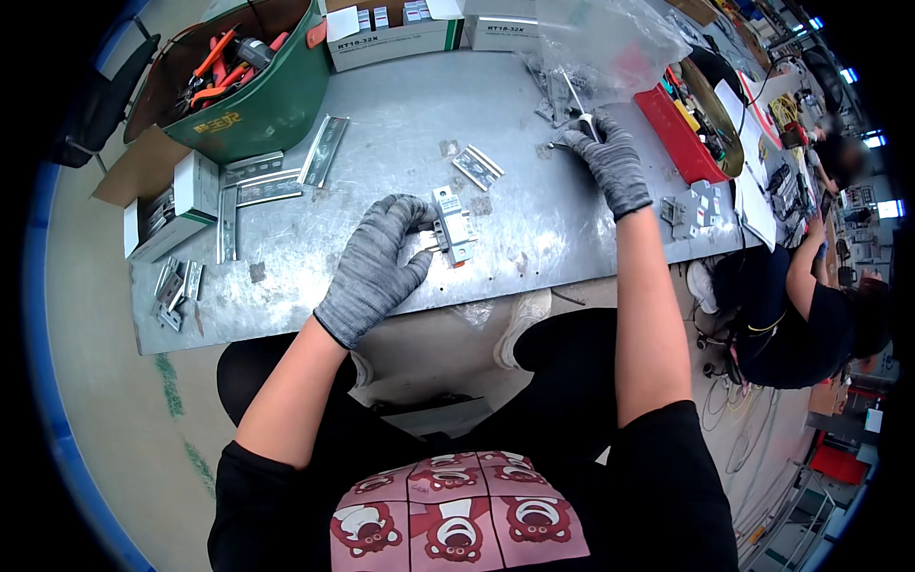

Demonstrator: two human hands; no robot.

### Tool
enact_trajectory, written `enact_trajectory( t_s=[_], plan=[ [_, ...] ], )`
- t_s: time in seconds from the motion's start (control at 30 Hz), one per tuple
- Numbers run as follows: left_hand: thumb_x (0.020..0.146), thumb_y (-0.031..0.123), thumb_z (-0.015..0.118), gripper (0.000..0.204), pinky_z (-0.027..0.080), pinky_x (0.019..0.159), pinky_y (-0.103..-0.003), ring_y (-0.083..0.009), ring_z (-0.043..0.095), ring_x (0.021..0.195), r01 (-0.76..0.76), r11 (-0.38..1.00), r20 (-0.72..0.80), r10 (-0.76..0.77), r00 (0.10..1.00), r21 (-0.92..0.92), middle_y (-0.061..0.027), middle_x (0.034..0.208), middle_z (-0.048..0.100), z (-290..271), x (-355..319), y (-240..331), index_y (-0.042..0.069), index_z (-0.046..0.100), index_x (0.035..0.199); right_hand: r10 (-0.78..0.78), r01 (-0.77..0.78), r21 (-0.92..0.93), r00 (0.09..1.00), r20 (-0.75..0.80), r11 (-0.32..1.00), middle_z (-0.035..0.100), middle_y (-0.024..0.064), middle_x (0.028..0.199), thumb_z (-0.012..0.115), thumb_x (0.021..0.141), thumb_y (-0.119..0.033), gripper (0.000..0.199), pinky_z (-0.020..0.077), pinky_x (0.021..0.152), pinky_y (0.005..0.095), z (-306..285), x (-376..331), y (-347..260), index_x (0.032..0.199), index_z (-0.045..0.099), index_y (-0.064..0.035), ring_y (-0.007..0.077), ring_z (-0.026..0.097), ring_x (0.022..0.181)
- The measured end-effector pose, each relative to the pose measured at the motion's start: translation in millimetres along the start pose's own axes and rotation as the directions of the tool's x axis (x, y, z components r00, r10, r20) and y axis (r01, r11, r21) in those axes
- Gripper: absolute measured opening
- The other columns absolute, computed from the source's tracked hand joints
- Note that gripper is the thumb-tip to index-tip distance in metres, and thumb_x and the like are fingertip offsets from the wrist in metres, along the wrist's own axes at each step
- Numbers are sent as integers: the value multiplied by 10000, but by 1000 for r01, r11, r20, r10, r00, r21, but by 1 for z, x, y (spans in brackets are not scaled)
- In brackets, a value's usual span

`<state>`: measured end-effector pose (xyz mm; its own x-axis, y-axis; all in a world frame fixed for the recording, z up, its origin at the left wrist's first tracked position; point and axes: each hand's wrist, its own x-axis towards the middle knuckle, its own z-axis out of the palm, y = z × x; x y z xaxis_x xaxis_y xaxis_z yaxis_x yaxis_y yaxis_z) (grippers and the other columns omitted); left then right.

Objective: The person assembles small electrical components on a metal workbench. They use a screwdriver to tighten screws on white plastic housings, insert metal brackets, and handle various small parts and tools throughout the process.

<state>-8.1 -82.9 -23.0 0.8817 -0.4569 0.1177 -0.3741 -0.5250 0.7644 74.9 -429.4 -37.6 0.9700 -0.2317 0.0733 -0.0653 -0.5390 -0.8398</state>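
- Grey knit-gloved left hand (375,267): I saw it closed on a small white-and-metal fuse holder (451,225).
- Gloved right hand (610,162): pinched a small metal clip (583,122) beside a clear plastic bag (596,43).

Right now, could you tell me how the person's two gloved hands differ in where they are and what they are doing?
The left hand lies near the table's front edge, touching a small white component; the right hand reaches farther back, pinching small metal parts beside a clear plastic bag. Both wear grey knit gloves.
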Motion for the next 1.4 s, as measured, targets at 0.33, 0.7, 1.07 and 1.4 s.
enact_trajectory(
  t_s=[0.33, 0.7, 1.07, 1.4],
  plan=[
    [776, 53, 713, 363, 496, 839, -280, -175, 640, 955, 35, 998, -25, -36, 999, -60, -76, 1043, 647, 4, 0, 2, 46, 582, 1114, -187, 203, -66, 965, 186, 977, 676, 148, 886, 751, 807, -301, 372, 549, 772, 355, 72, -102, -91, 1001, 640, -4, 251, 666, 805],
    [757, 66, 733, 341, 499, 822, -276, -151, 625, 934, 13, 999, -89, -16, 996, -34, -60, 1047, 647, 8, -2, 2, 48, 612, 1075, -70, 156, -117, 841, 537, 981, 673, 197, 1078, 761, 796, -320, 595, 526, 908, 350, 57, -105, -93, 1258, 583, 11, 262, 668, 993],
    [729, 76, 754, 361, 505, 778, -264, -128, 588, 824, 45, 999, -131, -45, 990, -3, -38, 987, 655, 14, -3, -1, 60, 627, 1067, -99, 154, -52, 824, 559, 987, 677, 156, 1063, 798, 783, -336, 628, 530, 887, 337, 58, -99, -75, 1278, 581, -16, 229, 661, 966],
    [728, 62, 750, 356, 502, 759, -272, -152, 588, 814, 51, 997, -131, -43, 990, 60, -54, 1024, 650, 16, -5, 1, 62, 644, 1068, -53, 46, 27, 784, 619, 999, 663, 157, 1130, 782, 790, -334, 646, 505, 921, 334, 54, -89, -77, 1325, 550, -58, 241, 649, 991]
  ],
)
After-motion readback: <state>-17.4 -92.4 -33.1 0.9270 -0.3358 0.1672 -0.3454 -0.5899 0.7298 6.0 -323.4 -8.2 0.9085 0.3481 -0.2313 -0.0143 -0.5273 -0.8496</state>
